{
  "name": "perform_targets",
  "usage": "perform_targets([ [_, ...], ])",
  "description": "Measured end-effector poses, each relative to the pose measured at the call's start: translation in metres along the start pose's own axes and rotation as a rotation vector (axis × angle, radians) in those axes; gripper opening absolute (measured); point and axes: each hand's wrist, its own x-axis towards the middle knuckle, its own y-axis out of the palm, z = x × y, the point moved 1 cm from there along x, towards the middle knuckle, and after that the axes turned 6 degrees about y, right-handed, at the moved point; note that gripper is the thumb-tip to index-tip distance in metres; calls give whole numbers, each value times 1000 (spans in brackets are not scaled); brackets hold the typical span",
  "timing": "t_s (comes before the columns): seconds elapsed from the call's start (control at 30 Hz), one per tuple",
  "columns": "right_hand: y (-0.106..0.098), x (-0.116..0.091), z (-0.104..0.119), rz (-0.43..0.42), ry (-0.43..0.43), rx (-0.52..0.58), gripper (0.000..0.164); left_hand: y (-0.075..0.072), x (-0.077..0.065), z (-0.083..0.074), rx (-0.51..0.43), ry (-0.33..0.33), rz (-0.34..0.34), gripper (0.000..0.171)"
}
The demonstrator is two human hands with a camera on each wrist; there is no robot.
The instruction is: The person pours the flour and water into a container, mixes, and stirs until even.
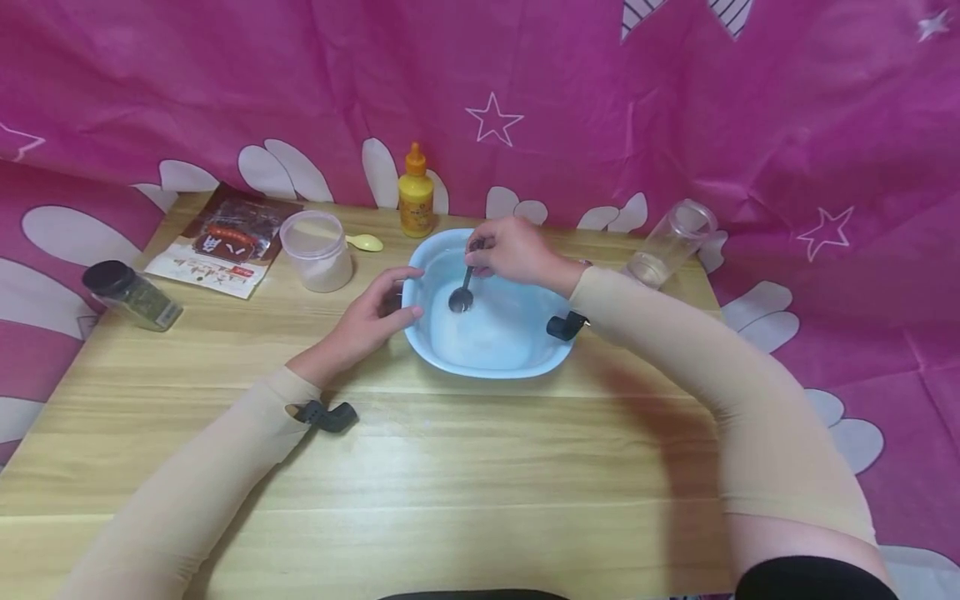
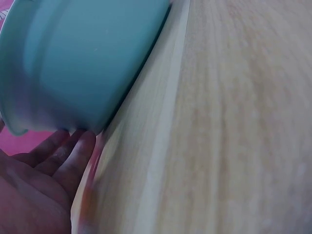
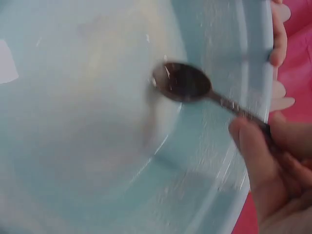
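A light blue plastic basin stands on the table with cloudy-looking liquid inside. My left hand holds its left side, thumb and a finger at the rim. In the left wrist view, more fingers touch the outer wall. My right hand pinches the handle of a dark metal spoon over the basin. The right wrist view shows the spoon's bowl tilted above the liquid, blurred; whether it touches the surface I cannot tell.
Left of the basin are a lidless plastic tub of white powder, a yellow spoon, a brown-and-white packet and a black-lidded jar. A yellow squeeze bottle stands behind. A clear jar is beyond my right forearm.
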Motion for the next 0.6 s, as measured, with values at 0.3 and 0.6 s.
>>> perform_targets([
  [0.3, -12, -4, -6, -148, -13, -175, 15, -2, 0, 1, 23, -6, 5, 59],
  [0.6, 8, -12, 4, 117, -13, 74, 8, 0, -1, 2, 17, -4, 4, 58],
])
